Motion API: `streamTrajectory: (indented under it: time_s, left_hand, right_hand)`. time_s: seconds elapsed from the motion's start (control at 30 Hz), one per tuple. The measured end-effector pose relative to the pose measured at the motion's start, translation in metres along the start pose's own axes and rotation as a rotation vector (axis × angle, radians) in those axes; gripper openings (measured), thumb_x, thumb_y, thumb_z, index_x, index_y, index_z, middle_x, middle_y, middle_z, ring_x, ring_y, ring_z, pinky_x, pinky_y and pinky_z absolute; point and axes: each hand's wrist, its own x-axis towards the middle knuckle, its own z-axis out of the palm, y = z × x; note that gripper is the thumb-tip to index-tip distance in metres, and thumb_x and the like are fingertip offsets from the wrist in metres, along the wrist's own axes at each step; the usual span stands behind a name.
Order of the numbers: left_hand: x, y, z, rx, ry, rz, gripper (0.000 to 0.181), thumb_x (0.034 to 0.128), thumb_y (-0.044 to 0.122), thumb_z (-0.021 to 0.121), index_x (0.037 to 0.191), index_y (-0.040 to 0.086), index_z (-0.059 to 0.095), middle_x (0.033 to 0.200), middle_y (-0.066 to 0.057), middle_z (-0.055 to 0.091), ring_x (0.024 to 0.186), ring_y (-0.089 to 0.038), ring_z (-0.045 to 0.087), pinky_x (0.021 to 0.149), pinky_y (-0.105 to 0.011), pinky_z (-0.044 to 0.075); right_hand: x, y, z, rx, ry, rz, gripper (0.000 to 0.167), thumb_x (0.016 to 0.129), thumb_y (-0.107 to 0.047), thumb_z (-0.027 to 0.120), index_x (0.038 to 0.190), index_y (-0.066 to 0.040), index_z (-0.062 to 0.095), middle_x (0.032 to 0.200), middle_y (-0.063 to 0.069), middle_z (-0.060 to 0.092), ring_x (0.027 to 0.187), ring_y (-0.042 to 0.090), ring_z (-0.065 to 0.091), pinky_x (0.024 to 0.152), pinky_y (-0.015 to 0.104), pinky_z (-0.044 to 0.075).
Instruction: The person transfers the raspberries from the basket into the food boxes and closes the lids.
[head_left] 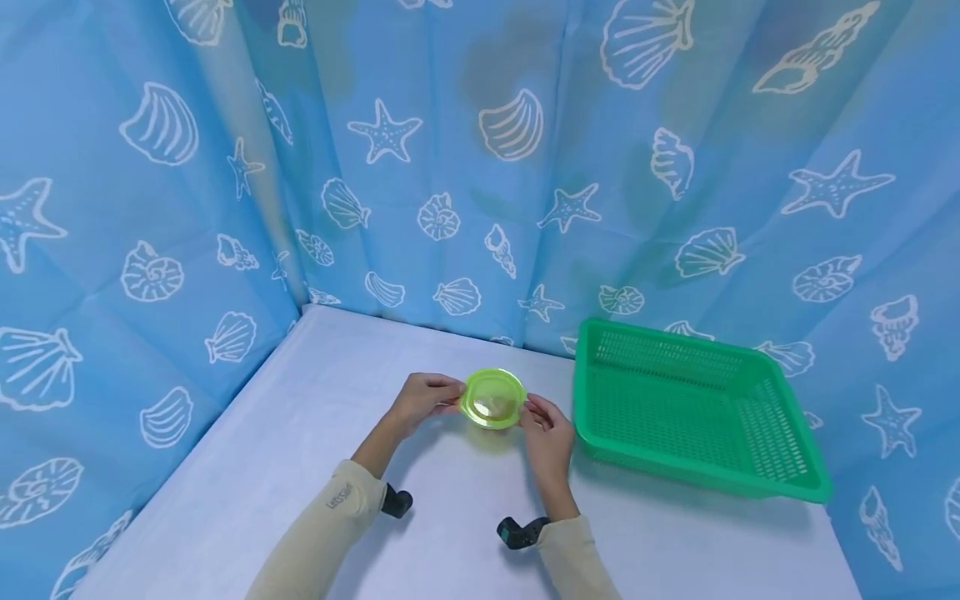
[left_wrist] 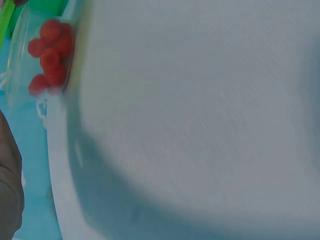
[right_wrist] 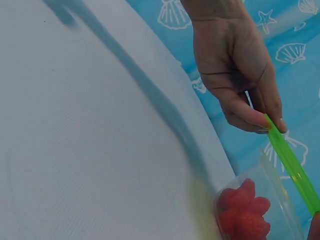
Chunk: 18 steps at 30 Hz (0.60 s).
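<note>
A round lime-green lid with a see-through middle is held level between both hands. My left hand pinches its left edge, thumb and fingers plainly visible in the right wrist view. On the opposite edge my right hand grips the rim. Just beneath the lid is a clear plastic container, whose rim appears slightly apart from the lid in the right wrist view. Inside lie several red raspberry-like pieces. From the head view, the lid hides most of the container.
A green perforated plastic basket stands right of the hands on the white table. Behind and to the left hangs a blue curtain printed with shells and starfish. Dark camera mounts sit at both wrists.
</note>
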Motion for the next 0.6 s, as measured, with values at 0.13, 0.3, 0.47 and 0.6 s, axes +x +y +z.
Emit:
streamTrajectory:
  time_s: [0.13,0.3,0.47,0.6]
  left_hand:
    - [0.004,0.0,0.007,0.066,0.017,0.058,0.02,0.0888,0.01,0.071,0.104,-0.003,0.071,0.099,-0.013,0.07,0.078,-0.017,0.07,0.072,-0.031,0.058]
    - [0.008,0.004,0.012,0.148,0.057,0.046,0.016,0.0881,0.01,0.072,0.1,0.0,0.072,0.096,-0.011,0.07,0.075,-0.016,0.069,0.07,-0.03,0.058]
    - [0.009,0.003,0.016,0.156,0.048,-0.012,0.017,0.0888,0.012,0.072,0.101,0.0,0.072,0.098,-0.012,0.069,0.075,-0.018,0.068,0.073,-0.032,0.058]
    - [0.009,-0.003,0.016,0.144,0.065,-0.04,0.019,0.089,0.014,0.072,0.102,0.002,0.07,0.099,-0.013,0.068,0.074,-0.019,0.068,0.073,-0.032,0.058]
  right_hand:
    - [0.001,0.006,-0.002,0.049,0.031,-0.037,0.025,0.091,-0.008,0.068,0.116,-0.003,0.068,0.105,0.013,0.065,0.093,0.021,0.064,0.072,0.017,0.054]
    - [0.001,0.012,-0.001,0.094,0.047,-0.036,0.024,0.092,-0.008,0.066,0.116,-0.003,0.068,0.104,0.012,0.064,0.09,0.02,0.063,0.072,0.019,0.055]
    - [0.003,0.022,-0.002,0.146,0.053,0.046,0.025,0.094,-0.014,0.065,0.117,-0.006,0.065,0.108,0.01,0.061,0.091,0.02,0.062,0.075,0.021,0.055]
    - [0.008,0.027,-0.003,0.148,0.028,0.115,0.029,0.095,-0.019,0.064,0.121,-0.007,0.061,0.112,0.01,0.059,0.095,0.02,0.061,0.078,0.023,0.055]
